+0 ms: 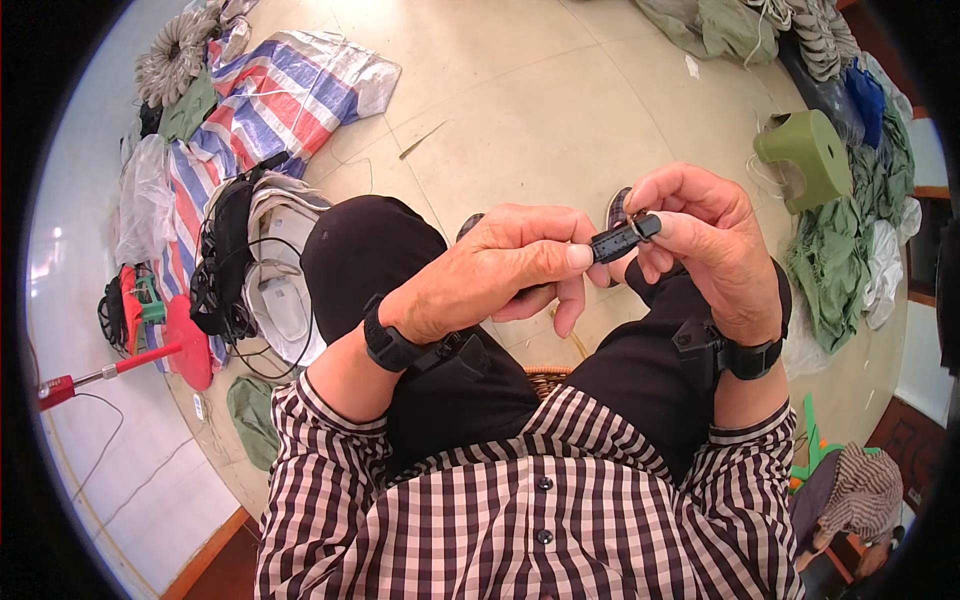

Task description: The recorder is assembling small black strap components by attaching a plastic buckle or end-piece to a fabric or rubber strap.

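Observation:
A short black strap piece (pixel 620 240) with a small metal-coloured ring near its right end is held above my knees, between my two hands. My left hand (pixel 500 262) pinches its left end between thumb and fingers. At the right end, the thumb and fingertips of my right hand (pixel 712 235) close on the strap beside the ring. Part of the strap lies hidden behind my fingers. Each wrist wears a black band, the left one (pixel 388 340) and the right one (pixel 750 358).
Striped woven sheeting (pixel 290 85) lies at the far left, with black bags (pixel 225 255) and pale shells (pixel 285 300) nearer. A red round-based stand (pixel 190 345) is at left. A green stool (pixel 805 160) and green cloth (pixel 835 265) are at right. Another person (pixel 860 495) bends at lower right.

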{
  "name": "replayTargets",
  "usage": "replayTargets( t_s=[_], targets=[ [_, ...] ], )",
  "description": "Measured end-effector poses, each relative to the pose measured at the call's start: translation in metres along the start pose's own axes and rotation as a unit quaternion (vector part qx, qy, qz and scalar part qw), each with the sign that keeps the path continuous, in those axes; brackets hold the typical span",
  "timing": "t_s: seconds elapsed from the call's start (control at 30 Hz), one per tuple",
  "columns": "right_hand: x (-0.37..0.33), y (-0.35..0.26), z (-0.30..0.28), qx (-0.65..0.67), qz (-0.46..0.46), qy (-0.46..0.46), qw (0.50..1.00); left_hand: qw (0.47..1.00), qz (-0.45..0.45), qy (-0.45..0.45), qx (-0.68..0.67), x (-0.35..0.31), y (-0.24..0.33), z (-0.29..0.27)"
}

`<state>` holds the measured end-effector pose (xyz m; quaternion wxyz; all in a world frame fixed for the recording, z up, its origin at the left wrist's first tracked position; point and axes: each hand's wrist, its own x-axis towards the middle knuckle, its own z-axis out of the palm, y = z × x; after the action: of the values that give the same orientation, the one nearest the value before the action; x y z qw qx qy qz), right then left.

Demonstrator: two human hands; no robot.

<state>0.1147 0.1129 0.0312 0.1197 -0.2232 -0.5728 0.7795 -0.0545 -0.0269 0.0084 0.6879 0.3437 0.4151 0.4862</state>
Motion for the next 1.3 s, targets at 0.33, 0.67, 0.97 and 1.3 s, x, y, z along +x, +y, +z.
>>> replayTargets(
  t_s=[0.33, 0.67, 0.97, 1.3],
  targets=[
    [-0.001, 0.002, 0.005, -0.042, -0.061, -0.013, 0.997, 0.995, -0.007, -0.002, -0.101, 0.001, -0.001, -0.001],
    [-0.002, 0.005, 0.007, -0.118, -0.026, -0.018, 0.993, 0.992, 0.009, -0.003, -0.122, 0.002, -0.004, -0.001],
    [0.002, 0.012, 0.019, -0.093, -0.108, -0.044, 0.989, 0.990, 0.045, -0.015, -0.135, 0.002, -0.008, 0.002],
    [0.000, 0.021, 0.030, -0.058, -0.073, 0.029, 0.995, 0.991, 0.049, 0.053, -0.112, 0.008, -0.014, -0.001]
  ],
)
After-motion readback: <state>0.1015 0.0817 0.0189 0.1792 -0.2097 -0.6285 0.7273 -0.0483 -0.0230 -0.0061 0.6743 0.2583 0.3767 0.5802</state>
